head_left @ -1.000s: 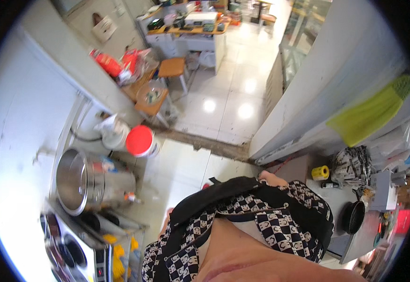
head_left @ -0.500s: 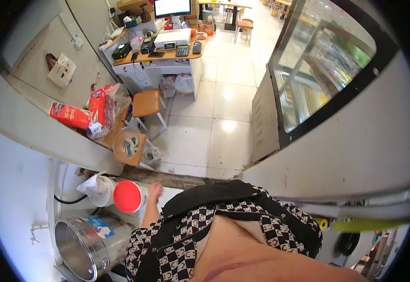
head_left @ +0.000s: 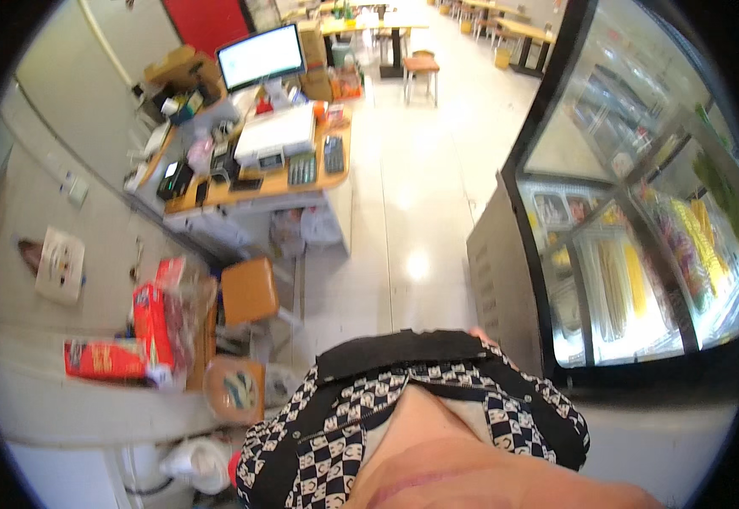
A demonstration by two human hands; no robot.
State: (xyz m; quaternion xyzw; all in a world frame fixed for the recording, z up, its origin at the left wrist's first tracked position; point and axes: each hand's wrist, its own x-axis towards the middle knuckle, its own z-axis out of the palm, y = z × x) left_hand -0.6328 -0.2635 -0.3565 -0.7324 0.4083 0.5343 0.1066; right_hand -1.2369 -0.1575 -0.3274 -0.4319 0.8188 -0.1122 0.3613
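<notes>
A small patch of my right hand [head_left: 482, 337] shows past the edge of my black-and-white patterned top [head_left: 344, 416], with its fingers hidden. It is nearest to the grey side panel of a glass-fronted display fridge [head_left: 505, 271]. My left hand is out of view behind my body. On the left, a brown-topped stool [head_left: 249, 289] stands by the counter desk. A clear bowl [head_left: 232, 390] with a dark green and white cloth-like thing in it rests on another stool. Red packages [head_left: 106, 360] lie beside it.
A counter desk [head_left: 335, 182] with a monitor [head_left: 261, 56], calculators and a white printer-like box stands ahead on the left. A tiled floor [head_left: 403, 212] runs between desk and fridge. Farther off are tables [head_left: 505, 28] and a stool [head_left: 421, 68]. White buckets [head_left: 200, 462] stand at lower left.
I have moved forward, so the desk and fridge are nearer. My left hand, earlier beside the red-lidded bucket, has gone out of view. The steel pot has left the view.
</notes>
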